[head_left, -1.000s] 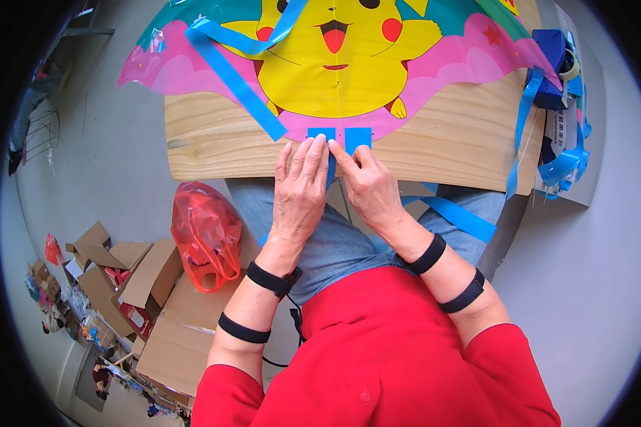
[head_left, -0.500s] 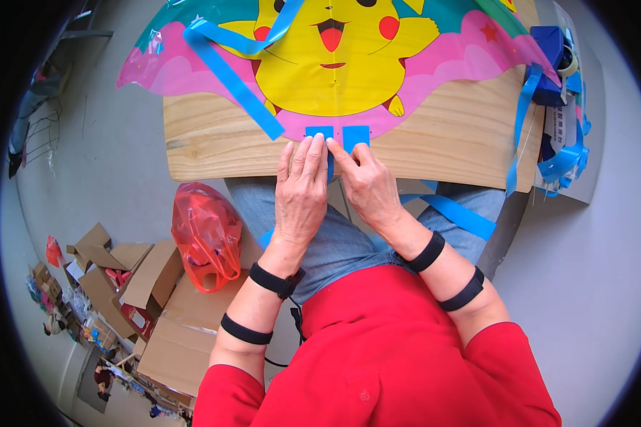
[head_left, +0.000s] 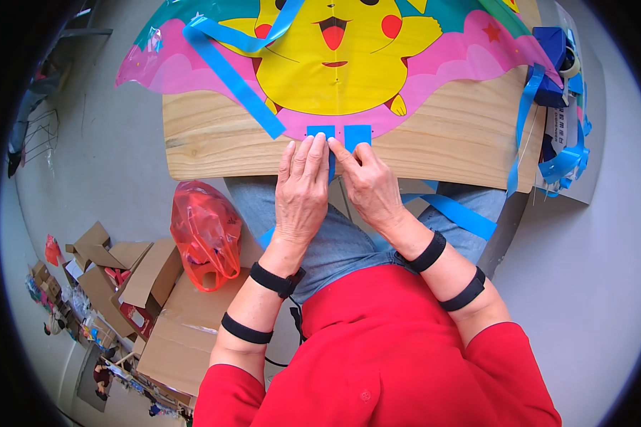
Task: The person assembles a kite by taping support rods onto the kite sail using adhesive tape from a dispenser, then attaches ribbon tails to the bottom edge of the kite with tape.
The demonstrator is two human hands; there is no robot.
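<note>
A kite-like plastic sheet (head_left: 335,85) with a yellow cartoon figure lies on the wooden board. At its lower pink edge are two blue ribbon ends, a left one (head_left: 321,130) and a right one (head_left: 357,135). My left hand (head_left: 303,181) lies flat, fingers stretched and side by side, the tips on the left ribbon end. My right hand (head_left: 369,181) has its index fingertip at that ribbon's edge, touching my left fingertips. Its other fingers are curled and its thumb is hidden. Part of the ribbon hangs between my hands.
The wooden board (head_left: 221,135) rests over my lap. A long blue ribbon (head_left: 235,82) lies across the sheet. To the right stands a container (head_left: 559,128) with tape and ribbon. A red plastic bag (head_left: 205,228) and cardboard boxes (head_left: 149,285) are at lower left.
Both hands stay in nearly the same place. The sheet and ribbons show only a very slight shift in view.
</note>
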